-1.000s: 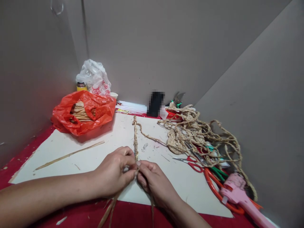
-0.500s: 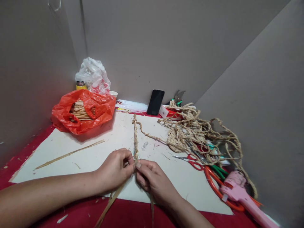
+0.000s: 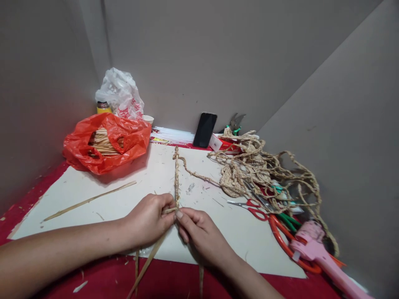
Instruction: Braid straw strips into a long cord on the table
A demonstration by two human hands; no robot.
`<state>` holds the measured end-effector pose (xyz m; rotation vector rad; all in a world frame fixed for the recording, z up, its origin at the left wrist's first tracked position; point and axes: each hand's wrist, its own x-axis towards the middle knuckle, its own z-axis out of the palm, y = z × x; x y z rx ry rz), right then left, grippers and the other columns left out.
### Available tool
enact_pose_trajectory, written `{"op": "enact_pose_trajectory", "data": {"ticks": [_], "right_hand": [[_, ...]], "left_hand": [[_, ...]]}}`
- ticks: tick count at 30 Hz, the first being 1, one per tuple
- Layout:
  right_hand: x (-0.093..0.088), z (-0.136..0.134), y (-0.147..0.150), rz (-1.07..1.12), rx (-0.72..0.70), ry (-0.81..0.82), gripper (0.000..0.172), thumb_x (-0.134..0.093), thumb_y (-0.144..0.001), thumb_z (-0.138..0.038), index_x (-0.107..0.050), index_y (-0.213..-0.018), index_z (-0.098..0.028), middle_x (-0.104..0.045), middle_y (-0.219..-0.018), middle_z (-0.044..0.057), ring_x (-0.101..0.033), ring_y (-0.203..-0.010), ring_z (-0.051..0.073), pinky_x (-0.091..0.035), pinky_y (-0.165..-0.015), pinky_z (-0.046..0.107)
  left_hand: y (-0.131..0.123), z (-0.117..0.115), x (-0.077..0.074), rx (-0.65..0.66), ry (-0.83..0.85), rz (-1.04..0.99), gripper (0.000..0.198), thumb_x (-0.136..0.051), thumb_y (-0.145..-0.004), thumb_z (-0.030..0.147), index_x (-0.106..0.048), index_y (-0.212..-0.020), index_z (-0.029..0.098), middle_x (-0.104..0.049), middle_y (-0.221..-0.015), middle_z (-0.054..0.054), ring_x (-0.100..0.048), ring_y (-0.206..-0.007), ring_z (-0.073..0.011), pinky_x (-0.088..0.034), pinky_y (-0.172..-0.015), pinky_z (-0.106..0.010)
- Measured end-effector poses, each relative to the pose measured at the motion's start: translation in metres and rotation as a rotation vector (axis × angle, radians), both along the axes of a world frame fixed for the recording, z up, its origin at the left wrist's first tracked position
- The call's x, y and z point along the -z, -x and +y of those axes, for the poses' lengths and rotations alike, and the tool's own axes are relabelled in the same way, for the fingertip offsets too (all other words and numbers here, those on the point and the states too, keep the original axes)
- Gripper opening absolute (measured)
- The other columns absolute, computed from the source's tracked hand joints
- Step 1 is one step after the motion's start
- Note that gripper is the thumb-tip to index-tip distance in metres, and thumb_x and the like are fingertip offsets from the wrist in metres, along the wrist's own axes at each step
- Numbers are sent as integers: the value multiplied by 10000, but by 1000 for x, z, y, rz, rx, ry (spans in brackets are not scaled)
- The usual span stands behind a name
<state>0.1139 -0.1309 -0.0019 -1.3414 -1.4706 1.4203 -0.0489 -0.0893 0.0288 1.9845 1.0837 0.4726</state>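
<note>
Hands [image 3: 204, 232] pinch braided cord [image 3: 176, 178] — at its near end.

No word, brand or number can be read for certain. Bold red printing, resembling Chinese characters, stands on the lower front of the crumpled, translucent white plastic bag [image 3: 117, 89] at the back left of the worktop [image 3: 170, 279], but folds and blur break up its strokes. Pale marks on the small red-and-white box [image 3: 230, 146] beside the black rectangular phone [image 3: 205, 130], and those on the flat yellow patch [image 3: 161, 140] near the back edge, are too small to make out.
</note>
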Motion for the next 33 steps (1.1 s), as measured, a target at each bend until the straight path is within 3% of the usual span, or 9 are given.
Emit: {"op": "enact_pose_trajectory", "data": {"ticks": [8, 11, 16, 20, 28, 33], "right_hand": [[-4, 0, -3, -281, 30, -223, 312, -450, -886, -366, -534, -644, -188, -519, -587, -10, -449, -565, 129, -314, -557, 242], [-6, 0, 0, -203, 64, -140, 333, -459, -865, -360, -493, -585, -182, -476, -546, -18, -412, -537, 115, -303, -523, 231], [-5, -1, 8, 83, 153, 139, 380, -481, -830, -434, -465, -546, -182, -364, -402, -68, -271, -397, 72, -222, -419, 215], [-3, -5, 10, 206, 200, 185, 449, -505, -829, -444, -436, -476, -174, -371, -371, -62, -270, -364, 52, -211, -397, 204], [-6, -9, 17, 475, 210, 333, 415, -625, -782, -400, -443, -495, -161, -345, -348, -85, -201, -309, 21, -104, -338, 189], [-5, -8, 11, 538, 185, 371, 298, -650, -768, -360, -529, -605, -142, -345, -363, -101, -169, -318, 15, -93, -333, 177]], "left_hand": [[-2, -2, 5, 1, -59, 17, 131, -462, -764, 192, -488, -636, 182, -484, -557, 37, -428, -547, -102, -299, -542, -212], [-3, -2, 4, 4, -51, 18, 122, -465, -764, 192, -497, -647, 180, -497, -570, 37, -435, -556, -101, -305, -549, -211], [-4, -6, 3, 27, 26, 8, 118, -458, -795, 235, -502, -699, 183, -502, -590, 35, -447, -565, -107, -317, -547, -217], [-2, -12, 2, 58, 33, 2, 136, -370, -844, 216, -481, -772, 188, -545, -651, 13, -484, -602, -121, -347, -592, -232], [-3, -30, 11, 39, 106, -54, 113, -410, -843, 236, -420, -946, 189, -574, -687, 3, -516, -602, -131, -354, -564, -227], [6, -23, -7, 67, 88, 35, 182, -445, -822, 257, -522, -971, 186, -539, -600, 32, -468, -519, -115, -333, -522, -223]]}}
